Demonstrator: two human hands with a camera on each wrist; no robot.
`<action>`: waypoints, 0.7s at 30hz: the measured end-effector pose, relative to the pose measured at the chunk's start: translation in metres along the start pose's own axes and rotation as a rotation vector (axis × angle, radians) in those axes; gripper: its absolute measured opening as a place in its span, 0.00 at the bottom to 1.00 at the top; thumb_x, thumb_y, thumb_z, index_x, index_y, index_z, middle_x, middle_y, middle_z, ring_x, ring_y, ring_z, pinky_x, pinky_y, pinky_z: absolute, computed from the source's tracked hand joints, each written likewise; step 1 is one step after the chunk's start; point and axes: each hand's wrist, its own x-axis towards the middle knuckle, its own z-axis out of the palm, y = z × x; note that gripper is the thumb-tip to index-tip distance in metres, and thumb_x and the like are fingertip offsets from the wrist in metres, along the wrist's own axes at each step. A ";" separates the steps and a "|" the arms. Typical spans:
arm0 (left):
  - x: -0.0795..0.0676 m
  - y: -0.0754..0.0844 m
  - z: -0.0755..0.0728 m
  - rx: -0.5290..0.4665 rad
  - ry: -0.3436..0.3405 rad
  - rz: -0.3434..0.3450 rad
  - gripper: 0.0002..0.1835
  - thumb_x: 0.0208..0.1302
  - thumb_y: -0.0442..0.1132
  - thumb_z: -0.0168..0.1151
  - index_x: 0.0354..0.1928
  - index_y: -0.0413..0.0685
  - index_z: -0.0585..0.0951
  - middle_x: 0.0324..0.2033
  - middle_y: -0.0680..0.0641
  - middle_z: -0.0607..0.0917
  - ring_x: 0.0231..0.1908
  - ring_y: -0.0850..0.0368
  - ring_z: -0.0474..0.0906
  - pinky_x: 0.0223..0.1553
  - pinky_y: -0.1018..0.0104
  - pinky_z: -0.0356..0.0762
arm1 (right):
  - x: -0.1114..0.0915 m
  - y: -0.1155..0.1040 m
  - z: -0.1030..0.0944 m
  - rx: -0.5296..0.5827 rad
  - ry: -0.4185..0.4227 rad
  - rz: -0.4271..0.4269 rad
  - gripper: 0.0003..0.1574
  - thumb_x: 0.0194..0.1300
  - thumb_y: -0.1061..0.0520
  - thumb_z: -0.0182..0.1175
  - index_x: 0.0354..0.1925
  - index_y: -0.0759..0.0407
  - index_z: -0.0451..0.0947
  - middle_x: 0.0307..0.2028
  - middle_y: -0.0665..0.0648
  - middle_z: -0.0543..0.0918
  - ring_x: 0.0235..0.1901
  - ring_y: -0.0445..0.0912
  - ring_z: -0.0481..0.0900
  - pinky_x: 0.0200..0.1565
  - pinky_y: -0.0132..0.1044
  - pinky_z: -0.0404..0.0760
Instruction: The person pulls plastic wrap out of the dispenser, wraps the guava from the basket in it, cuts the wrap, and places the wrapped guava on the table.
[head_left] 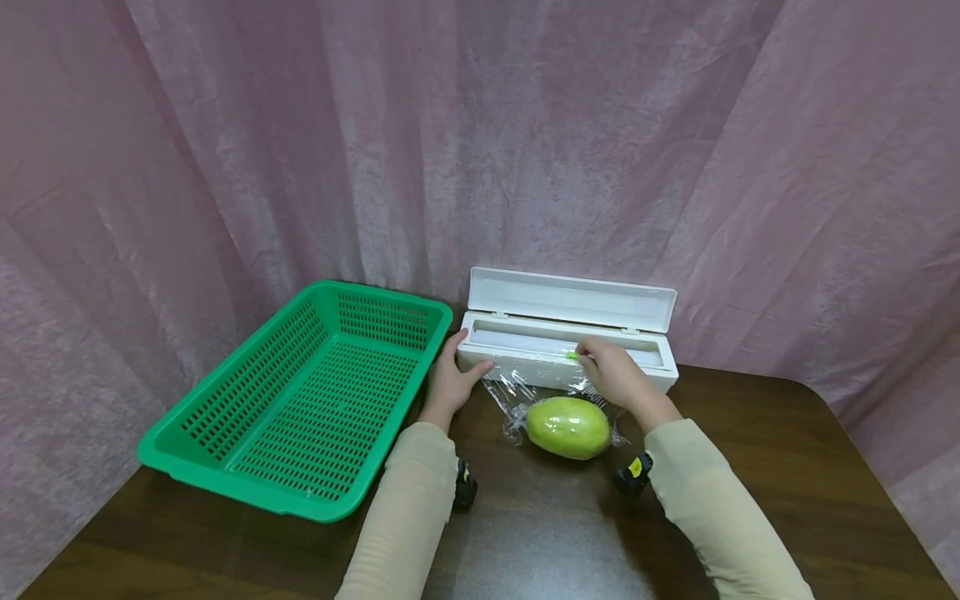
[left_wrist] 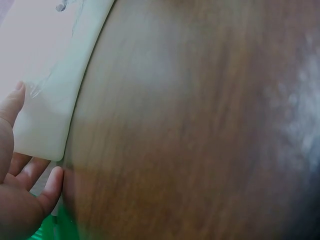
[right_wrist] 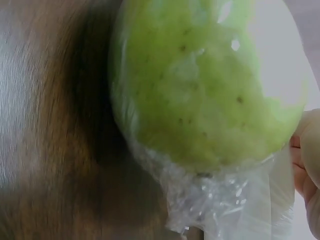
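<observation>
A white cling film box (head_left: 525,367) stands on the table with its lid (head_left: 573,298) raised and a roll inside. My left hand (head_left: 450,379) holds the box's left end, its thumb on the front face and fingers around the end. Near the front rim, my right hand (head_left: 618,375) pinches a small bright green slider (head_left: 572,356), partly hidden by the fingers. Clear film (head_left: 513,396) hangs from the box to a green oval fruit (head_left: 567,427), resembling a melon. In the right wrist view the fruit is wrapped, with film bunched at one end.
To the left sits a large green plastic basket (head_left: 330,408), with its rim close by my left hand. A brown wooden table (head_left: 540,533) carries everything. Pink curtains (head_left: 562,142) hang right behind the box.
</observation>
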 end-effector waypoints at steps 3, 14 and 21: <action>0.001 -0.001 -0.001 -0.001 -0.008 -0.009 0.41 0.56 0.49 0.68 0.70 0.56 0.61 0.70 0.49 0.63 0.70 0.50 0.55 0.69 0.52 0.56 | 0.001 -0.001 0.002 0.016 0.013 0.008 0.14 0.69 0.61 0.52 0.49 0.68 0.74 0.42 0.65 0.82 0.41 0.57 0.81 0.45 0.51 0.79; 0.001 -0.002 -0.002 -0.013 -0.005 0.007 0.40 0.57 0.46 0.68 0.70 0.53 0.62 0.69 0.47 0.63 0.70 0.48 0.56 0.70 0.52 0.55 | 0.002 -0.010 -0.001 0.002 0.020 0.042 0.09 0.68 0.59 0.55 0.42 0.63 0.78 0.38 0.61 0.83 0.36 0.52 0.80 0.40 0.49 0.78; 0.000 -0.001 -0.001 -0.033 -0.019 0.013 0.40 0.57 0.46 0.68 0.70 0.52 0.62 0.70 0.47 0.63 0.71 0.49 0.55 0.70 0.51 0.55 | 0.001 -0.006 -0.003 -0.021 0.019 0.043 0.07 0.68 0.59 0.55 0.40 0.62 0.77 0.35 0.59 0.83 0.33 0.51 0.78 0.39 0.48 0.78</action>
